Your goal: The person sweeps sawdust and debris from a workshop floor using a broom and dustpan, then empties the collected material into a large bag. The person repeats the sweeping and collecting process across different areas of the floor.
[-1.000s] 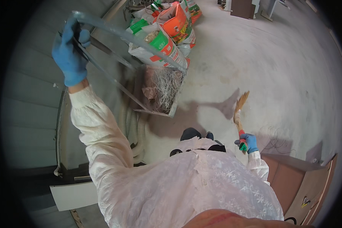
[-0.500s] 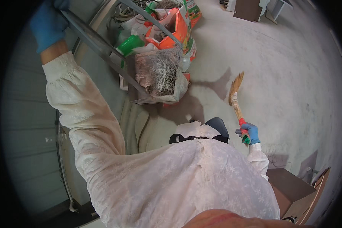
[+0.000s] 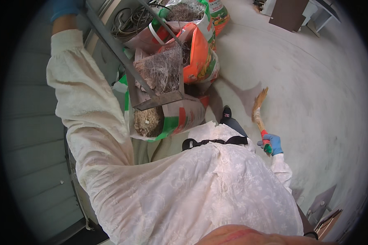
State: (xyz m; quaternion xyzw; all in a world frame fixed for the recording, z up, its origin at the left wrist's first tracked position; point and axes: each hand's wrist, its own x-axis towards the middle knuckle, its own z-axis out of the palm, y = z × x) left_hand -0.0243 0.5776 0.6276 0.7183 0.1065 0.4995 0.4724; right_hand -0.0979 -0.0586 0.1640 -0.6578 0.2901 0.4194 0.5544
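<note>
Raised high at the upper left, my gloved left hand (image 3: 64,9) is closed on the bar handle of a long-handled metal dustpan (image 3: 161,99); its fingertips are partly cut off by the dark rim. In the pan lies a tangle of pale, thread-like scrap (image 3: 163,71). The dustpan hangs tilted over several open sacks. Just below its edge is a white, green and red sack (image 3: 188,116) holding light brown chips (image 3: 148,122). Out to the right, my gloved right hand (image 3: 274,143) grips a short straw broom (image 3: 258,112) by its red and green wrapped handle, bristles pointing away.
An orange sack (image 3: 198,55) and another sack of wiry scrap (image 3: 186,11) stand behind the dustpan. Coiled hoses (image 3: 129,22) lie against the ribbed wall at left. Brown panels (image 3: 288,14) stand at the far right. Pale concrete floor (image 3: 310,94) stretches rightward.
The dustpan has shifted a little up and left and is tilted differently. The sack with brown chips has come into view below it. My right hand still holds the broom.
</note>
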